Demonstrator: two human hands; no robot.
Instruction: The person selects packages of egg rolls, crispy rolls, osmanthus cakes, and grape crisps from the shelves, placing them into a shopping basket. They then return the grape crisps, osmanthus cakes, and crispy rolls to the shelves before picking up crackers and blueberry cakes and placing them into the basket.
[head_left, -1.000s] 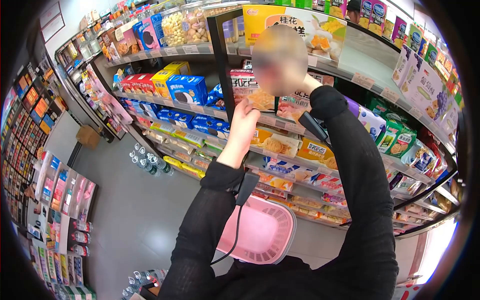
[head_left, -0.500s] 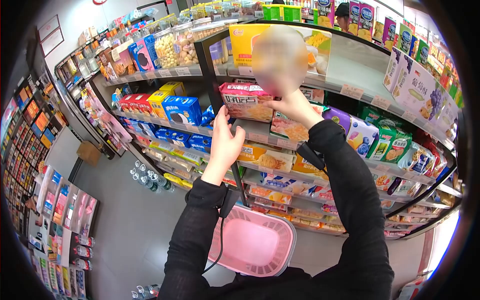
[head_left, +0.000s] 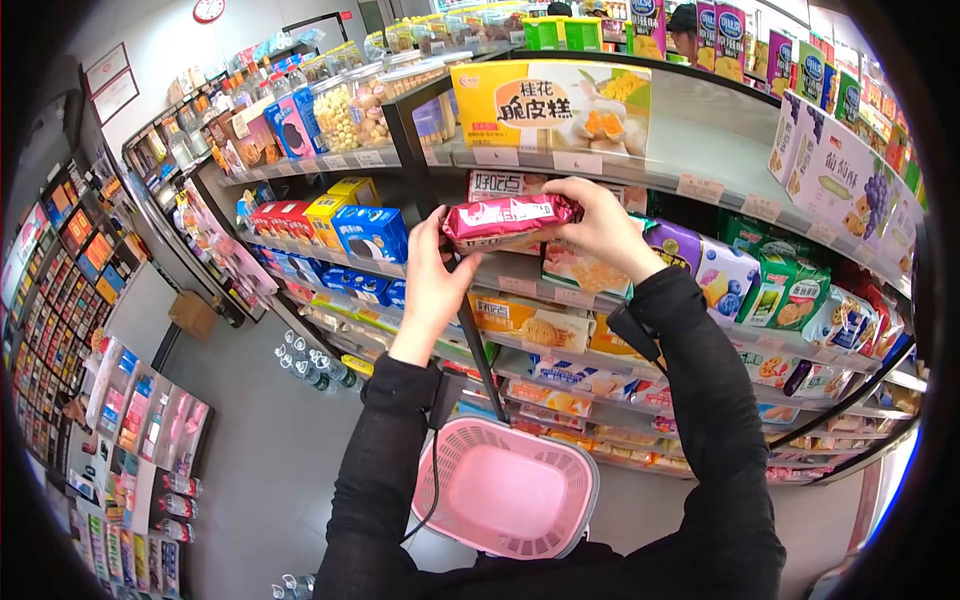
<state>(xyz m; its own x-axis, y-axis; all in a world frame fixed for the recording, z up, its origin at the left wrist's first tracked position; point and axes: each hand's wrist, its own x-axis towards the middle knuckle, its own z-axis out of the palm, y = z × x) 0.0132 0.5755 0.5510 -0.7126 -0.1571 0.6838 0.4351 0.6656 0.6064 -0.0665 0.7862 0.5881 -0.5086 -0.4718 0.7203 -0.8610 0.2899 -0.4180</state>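
Note:
A dark pink snack packet [head_left: 508, 217] with white lettering is held lengthwise just in front of the shelf, its top tilted toward me. My left hand [head_left: 436, 288] grips its left end, with the thumb underneath. My right hand [head_left: 602, 232] has fingers and thumb closed round its right end. Right behind it on the shelf stands another packet [head_left: 495, 186] with the same style of lettering. Below my right hand sits a packet with a food picture [head_left: 580, 268], partly covered by my hand.
A pink basket [head_left: 590, 500] is below my arms. Above the hands stands a yellow cake box [head_left: 480, 100]. To the left are blue cookie boxes [head_left: 368, 236], to the right a purple blueberry packet [head_left: 715, 270]. Large water bottles [head_left: 315, 365] stand on the floor.
The pink packet has come off the shelf toward me and tipped, showing its top. My left hand has closed on its left end; another packet now shows behind.

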